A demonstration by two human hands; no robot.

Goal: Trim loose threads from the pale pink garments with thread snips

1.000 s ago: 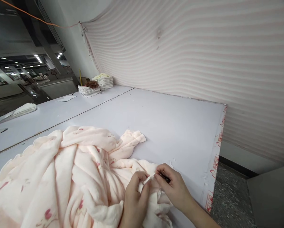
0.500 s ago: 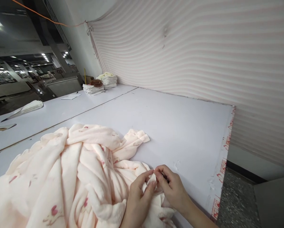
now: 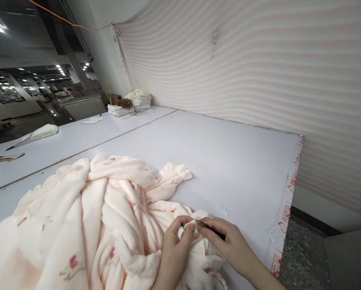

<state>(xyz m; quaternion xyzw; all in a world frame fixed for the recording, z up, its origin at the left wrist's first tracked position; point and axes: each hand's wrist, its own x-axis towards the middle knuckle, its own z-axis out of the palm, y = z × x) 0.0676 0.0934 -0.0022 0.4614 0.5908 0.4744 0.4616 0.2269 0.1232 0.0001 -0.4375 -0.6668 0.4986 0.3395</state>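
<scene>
A pale pink plush garment (image 3: 92, 209) with small red and brown prints lies bunched on the table, its folds spreading left from my hands. My left hand (image 3: 177, 245) is closed, pinching a bit of its whitish edge between thumb and fingers. In my right hand (image 3: 225, 241) is a pair of small dark thread snips (image 3: 212, 229), gripped between thumb and fingers. Their pointed end meets the cloth at my left fingertips. Whether the blades are apart is too small to tell.
The pale table (image 3: 229, 161) has a seam and a right edge taped with red print. Stacks of folded cloth (image 3: 121, 110) stand at the far corner. A folded white cloth (image 3: 44, 131) lies far left. Striped fabric (image 3: 243, 72) hangs behind the table.
My right hand has turned and opened out a little, so more of the dark snips shows, their tip now at the cloth. My left hand keeps its pinch. The view has shifted slightly.
</scene>
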